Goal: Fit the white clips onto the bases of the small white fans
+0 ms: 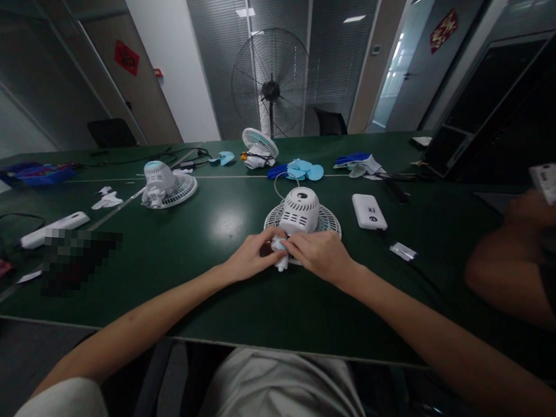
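In the head view, a small white desk fan point(301, 207) lies face down on the green table, its round grille point(329, 221) flat beneath the motor housing. A white neck piece point(282, 263) sticks out from the housing toward me. My left hand point(250, 255) pinches this piece from the left, thumb and fingers closed around it. From the right, my right hand point(321, 255) has its fingers closed on the upper part of the same piece, close against the housing. The fingertips hide much of the neck piece and where it joins the housing.
Another small fan point(160, 181) lies face down at the left, and a third fan point(259, 149) stands farther back. A white power bank point(369, 212) is right of my fan. Light blue fan blades point(304, 170) lie behind it. At the right, a co-worker's hand point(540, 204) holds a white item.
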`<state>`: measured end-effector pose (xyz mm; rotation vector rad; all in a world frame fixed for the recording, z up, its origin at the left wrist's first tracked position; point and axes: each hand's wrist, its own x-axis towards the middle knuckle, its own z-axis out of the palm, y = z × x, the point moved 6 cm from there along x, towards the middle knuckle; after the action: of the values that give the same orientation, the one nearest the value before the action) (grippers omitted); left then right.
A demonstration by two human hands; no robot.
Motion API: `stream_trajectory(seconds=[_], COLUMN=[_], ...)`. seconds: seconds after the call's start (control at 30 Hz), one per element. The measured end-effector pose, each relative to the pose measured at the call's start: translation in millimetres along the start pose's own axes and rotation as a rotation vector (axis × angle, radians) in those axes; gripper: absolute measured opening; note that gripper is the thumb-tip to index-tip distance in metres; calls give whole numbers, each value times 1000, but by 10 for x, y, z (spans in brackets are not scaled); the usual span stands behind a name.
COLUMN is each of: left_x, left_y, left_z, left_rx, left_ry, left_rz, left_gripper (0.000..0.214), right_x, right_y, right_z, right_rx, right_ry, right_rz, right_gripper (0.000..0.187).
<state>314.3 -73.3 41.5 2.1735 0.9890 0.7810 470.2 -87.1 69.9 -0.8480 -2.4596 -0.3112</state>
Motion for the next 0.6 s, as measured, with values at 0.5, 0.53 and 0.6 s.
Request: stream_trajectory(seconds=[0.5, 0.53, 0.6], left_x=[400, 426, 476], left_y=[-1347, -1483, -1711], left_z=[-1201, -1323, -1547], left_rx=[147, 209, 302], left_ry=[497, 540, 614], left_rz=[-219, -256, -323], left_gripper=[46, 47, 48], right_x=[-166, -167, -166], right_y=[301, 304, 311], right_z=[292, 322, 358], right_rx=[305, 322, 356], right_ry=[-117, -129, -142], right_rz=[177, 188, 207], right_gripper=[30, 30, 30])
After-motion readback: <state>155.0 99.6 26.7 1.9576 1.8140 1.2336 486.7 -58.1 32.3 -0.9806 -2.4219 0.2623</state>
